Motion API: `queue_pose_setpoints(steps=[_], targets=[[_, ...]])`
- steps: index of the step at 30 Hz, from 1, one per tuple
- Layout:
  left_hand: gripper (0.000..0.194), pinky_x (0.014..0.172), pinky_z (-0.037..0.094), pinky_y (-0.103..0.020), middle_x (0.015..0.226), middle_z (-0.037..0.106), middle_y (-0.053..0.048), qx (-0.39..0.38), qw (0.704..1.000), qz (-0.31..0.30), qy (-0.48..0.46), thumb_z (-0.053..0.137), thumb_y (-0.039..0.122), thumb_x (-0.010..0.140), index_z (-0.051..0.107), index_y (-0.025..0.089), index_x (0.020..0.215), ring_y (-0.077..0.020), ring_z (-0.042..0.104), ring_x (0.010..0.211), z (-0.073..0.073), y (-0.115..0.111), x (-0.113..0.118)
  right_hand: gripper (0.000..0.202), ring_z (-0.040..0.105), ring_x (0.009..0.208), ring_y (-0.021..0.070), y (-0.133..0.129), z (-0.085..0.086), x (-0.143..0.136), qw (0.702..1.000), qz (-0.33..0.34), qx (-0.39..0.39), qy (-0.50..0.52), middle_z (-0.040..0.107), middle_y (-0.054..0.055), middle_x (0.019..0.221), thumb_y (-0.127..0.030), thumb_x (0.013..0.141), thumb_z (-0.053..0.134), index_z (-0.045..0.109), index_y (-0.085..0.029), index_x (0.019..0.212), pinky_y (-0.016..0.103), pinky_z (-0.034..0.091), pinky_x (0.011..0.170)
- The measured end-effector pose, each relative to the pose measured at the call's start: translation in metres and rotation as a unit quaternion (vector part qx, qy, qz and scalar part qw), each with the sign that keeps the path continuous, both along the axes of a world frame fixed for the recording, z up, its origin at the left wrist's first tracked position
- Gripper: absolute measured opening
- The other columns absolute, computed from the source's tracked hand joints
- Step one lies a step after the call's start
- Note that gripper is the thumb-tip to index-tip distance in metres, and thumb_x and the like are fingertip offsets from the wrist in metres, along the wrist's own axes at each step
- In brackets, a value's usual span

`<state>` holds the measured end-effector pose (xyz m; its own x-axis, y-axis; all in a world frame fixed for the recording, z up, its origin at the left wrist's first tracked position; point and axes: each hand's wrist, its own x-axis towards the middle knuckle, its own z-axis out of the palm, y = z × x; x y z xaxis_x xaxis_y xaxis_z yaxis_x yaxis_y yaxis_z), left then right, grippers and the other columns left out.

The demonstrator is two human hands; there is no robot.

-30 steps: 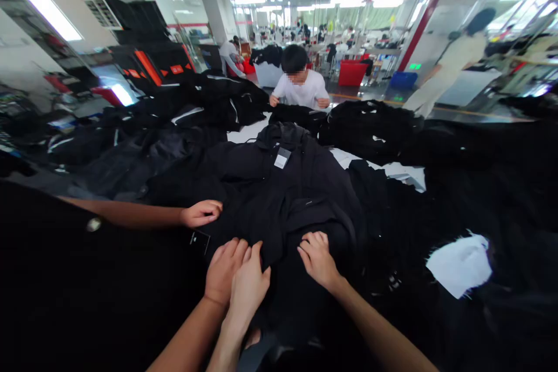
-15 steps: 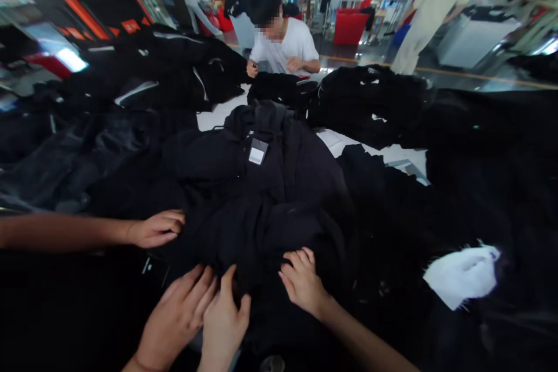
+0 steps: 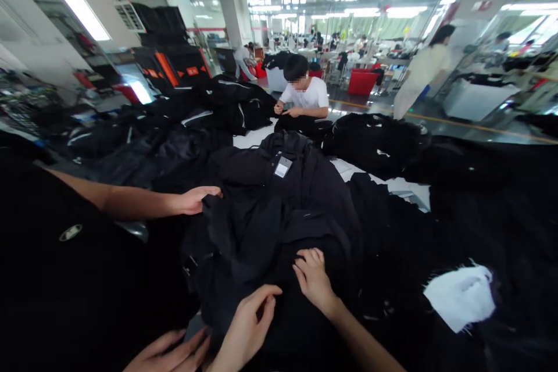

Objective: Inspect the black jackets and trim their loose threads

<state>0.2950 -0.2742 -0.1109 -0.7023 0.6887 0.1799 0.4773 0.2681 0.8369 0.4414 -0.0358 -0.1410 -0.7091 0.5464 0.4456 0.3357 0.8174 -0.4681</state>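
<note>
A black hooded garment (image 3: 320,186) with a paper hang tag (image 3: 282,167) lies spread in front of me. My right hand (image 3: 314,280) rests on its lower part, fingers curled into the cloth. Just left of it, my left hand (image 3: 250,322) is at the same dark cloth, thumb and forefinger curved with a gap between them. From the left, a co-worker in black grips a raised fold of the garment with one hand (image 3: 198,200). That person's other hand (image 3: 174,353) is low at the bottom edge, beside my left wrist.
Black garments (image 3: 375,139) are heaped around the white table (image 3: 253,138). A frayed white cloth scrap (image 3: 460,296) lies to the right. Across the table a person in a white shirt (image 3: 316,96) bends over dark cloth. Further back are a red bin (image 3: 362,82) and a walking person (image 3: 422,72).
My view has tilted up. The co-worker's upper hand has lifted a fold of the garment, and their lower hand has drawn back. My left hand has moved right, closer to my right hand.
</note>
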Motion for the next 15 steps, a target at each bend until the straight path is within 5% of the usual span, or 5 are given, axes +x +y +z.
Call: queue_pose_setpoints(steps=[4,7,11,15], targets=[[0.025,0.058,0.058,-0.039,0.073,0.068,-0.002,-0.054,0.992,-0.109,-0.017,0.064,0.044,0.077,0.07,0.042,0.102,-0.026,0.067,0.07,0.009,0.046,-0.003,0.015,0.053,0.099,0.0212,0.001,0.003,-0.001,1.0,0.004,0.001,0.023,0.061,0.006,0.105,-0.016,0.093,0.05,0.063,-0.021,0.09,0.043,0.035,0.097],[0.026,0.065,0.058,-0.032,0.077,0.068,-0.004,-0.08,0.981,-0.174,-0.032,0.054,0.043,0.086,0.071,0.03,0.1,-0.0211,0.066,0.071,0.016,0.059,-0.009,0.016,0.053,0.098,0.0212,0.002,0.005,-0.002,1.0,0.007,-0.011,0.024,0.062,0.006,0.103,-0.017,0.094,0.05,0.064,-0.021,0.087,0.043,0.035,0.095],[0.031,0.073,0.056,-0.031,0.08,0.065,-0.004,-0.02,0.997,-0.071,-0.03,0.046,0.04,0.093,0.066,0.021,0.107,-0.0178,0.064,0.072,0.017,0.054,-0.021,0.017,0.053,0.097,0.0213,0.003,0.005,-0.005,1.0,0.004,-0.011,0.023,0.062,0.006,0.102,-0.018,0.094,0.049,0.064,-0.021,0.086,0.042,0.036,0.093],[0.032,0.085,0.055,-0.035,0.105,0.062,-0.009,0.091,0.993,0.076,0.028,0.05,0.039,0.092,0.057,0.019,0.116,-0.0204,0.063,0.094,0.017,0.057,-0.035,0.018,0.052,0.096,0.0208,0.001,0.005,-0.006,1.0,-0.001,0.001,0.011,0.062,0.006,0.101,-0.019,0.094,0.049,0.065,-0.021,0.085,0.041,0.036,0.092]])
